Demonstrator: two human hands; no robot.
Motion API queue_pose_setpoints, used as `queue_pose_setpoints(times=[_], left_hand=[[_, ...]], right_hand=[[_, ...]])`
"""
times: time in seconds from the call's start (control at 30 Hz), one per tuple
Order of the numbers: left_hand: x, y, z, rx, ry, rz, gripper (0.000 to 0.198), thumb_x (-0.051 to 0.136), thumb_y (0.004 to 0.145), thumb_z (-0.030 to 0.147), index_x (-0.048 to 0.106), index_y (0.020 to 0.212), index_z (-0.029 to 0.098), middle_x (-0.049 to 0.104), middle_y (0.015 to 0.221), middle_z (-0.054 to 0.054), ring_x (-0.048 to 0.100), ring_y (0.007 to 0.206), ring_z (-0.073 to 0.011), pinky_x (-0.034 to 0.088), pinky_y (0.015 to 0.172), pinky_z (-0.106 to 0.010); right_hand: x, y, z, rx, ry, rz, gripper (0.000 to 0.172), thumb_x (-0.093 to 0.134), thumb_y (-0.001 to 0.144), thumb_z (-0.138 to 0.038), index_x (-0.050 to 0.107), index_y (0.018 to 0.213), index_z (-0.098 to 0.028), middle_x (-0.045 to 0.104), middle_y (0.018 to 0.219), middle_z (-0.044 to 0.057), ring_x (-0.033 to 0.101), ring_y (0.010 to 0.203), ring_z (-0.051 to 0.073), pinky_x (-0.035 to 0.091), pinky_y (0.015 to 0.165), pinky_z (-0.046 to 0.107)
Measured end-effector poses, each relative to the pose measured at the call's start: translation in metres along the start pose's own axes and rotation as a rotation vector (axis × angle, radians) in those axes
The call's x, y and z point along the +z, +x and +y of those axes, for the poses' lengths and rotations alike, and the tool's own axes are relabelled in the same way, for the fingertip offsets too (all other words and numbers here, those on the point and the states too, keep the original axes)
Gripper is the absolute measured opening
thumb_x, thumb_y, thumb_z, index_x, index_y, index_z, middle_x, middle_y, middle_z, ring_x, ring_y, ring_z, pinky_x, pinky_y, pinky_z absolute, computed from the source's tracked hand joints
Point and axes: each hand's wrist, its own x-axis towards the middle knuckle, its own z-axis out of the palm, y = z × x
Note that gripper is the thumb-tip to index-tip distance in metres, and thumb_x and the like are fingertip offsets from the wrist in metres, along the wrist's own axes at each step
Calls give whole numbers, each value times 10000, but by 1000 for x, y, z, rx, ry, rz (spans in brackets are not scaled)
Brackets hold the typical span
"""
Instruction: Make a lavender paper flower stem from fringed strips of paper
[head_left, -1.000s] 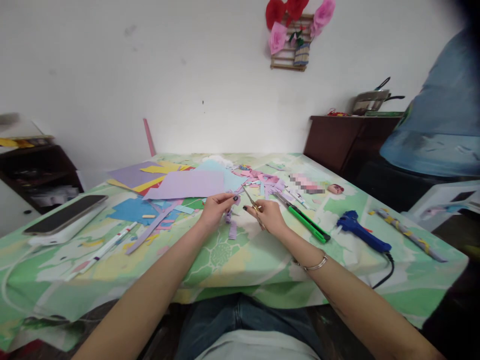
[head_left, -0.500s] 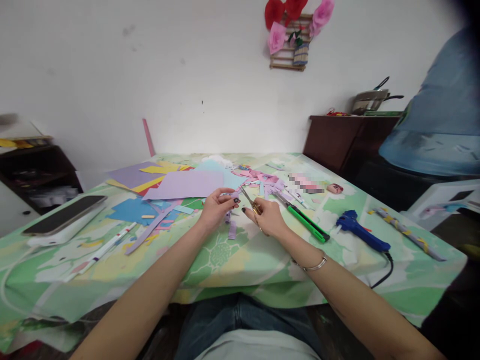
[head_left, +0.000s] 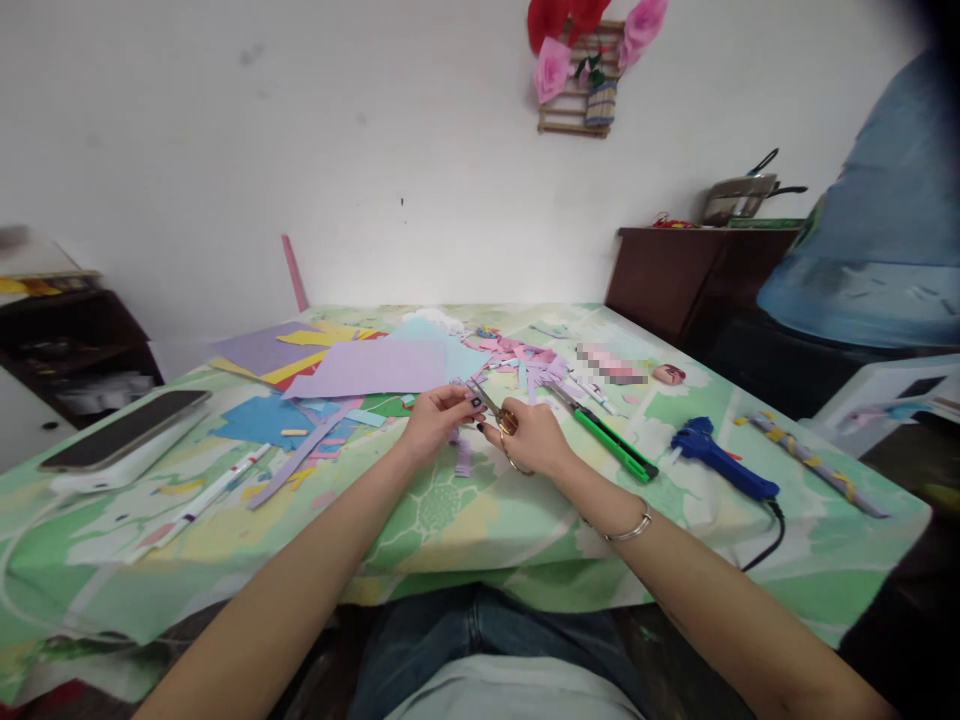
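Observation:
My left hand (head_left: 442, 415) pinches a narrow purple paper strip (head_left: 463, 458), whose fringed end hangs below the fingers. In my right hand (head_left: 534, 437) is a pair of scissors (head_left: 505, 418) with gold handles, fingers wrapped round the loops. The scissor blades point up and left, right by the left fingertips and the top of the strip. Both hands are held close together over the middle of the table. Just right of the scissors lies a green utility knife (head_left: 611, 442). Behind the hands is a heap of pink and purple paper scraps (head_left: 525, 358).
A large light purple sheet (head_left: 367, 368) lies behind the left hand, with blue paper (head_left: 259, 415) beside it. At left are a phone (head_left: 127, 430) and white markers (head_left: 202, 500). A blue glue gun (head_left: 724, 458) with a cord and a wrapped stick (head_left: 814, 460) lie at right.
The scissors and my right hand have shifted slightly left, bringing the blades closer to the left fingertips. My left hand keeps its pinch on the strip.

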Motion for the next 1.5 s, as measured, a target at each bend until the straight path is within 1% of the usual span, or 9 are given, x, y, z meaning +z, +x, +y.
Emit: queue_pose_setpoints(times=[0.27,0.53,0.87,1.2,1.5], left_hand=[[0,0,-1,5,26,-23,220,777,578,234,651,724,130,669,647,-26,613,581,-132,470,615,-267],[-2,-1,-1,-1,48,-28,224,775,581,243,656,730,125,675,661,-37,615,576,-137,467,616,-270],[1,-2,2,-16,40,8,244,785,555,240,658,722,116,659,639,-33,596,564,-125,456,607,-265],[-1,0,1,-7,13,33,227,776,570,224,656,727,114,670,655,-41,601,558,-122,459,602,-259],[1,-1,3,-13,-7,67,225,778,549,214,643,703,120,660,629,-33,594,542,-121,459,576,-253]], right_hand=[[-1,0,0,-6,-23,-1,320,518,763,-509,507,684,-199,556,571,-4,487,534,133,240,514,227],[-1,-1,0,-14,-17,-4,333,516,777,-498,498,640,-195,560,554,0,481,527,128,241,512,226],[-2,0,-2,12,-15,-22,322,522,779,-475,529,628,-190,581,558,18,510,540,139,259,518,230],[0,1,1,-4,-18,-15,318,533,775,-469,543,634,-184,598,572,23,528,554,142,266,527,225],[-1,1,1,2,-19,-19,304,540,773,-456,552,632,-187,599,567,22,532,553,143,261,523,226]])
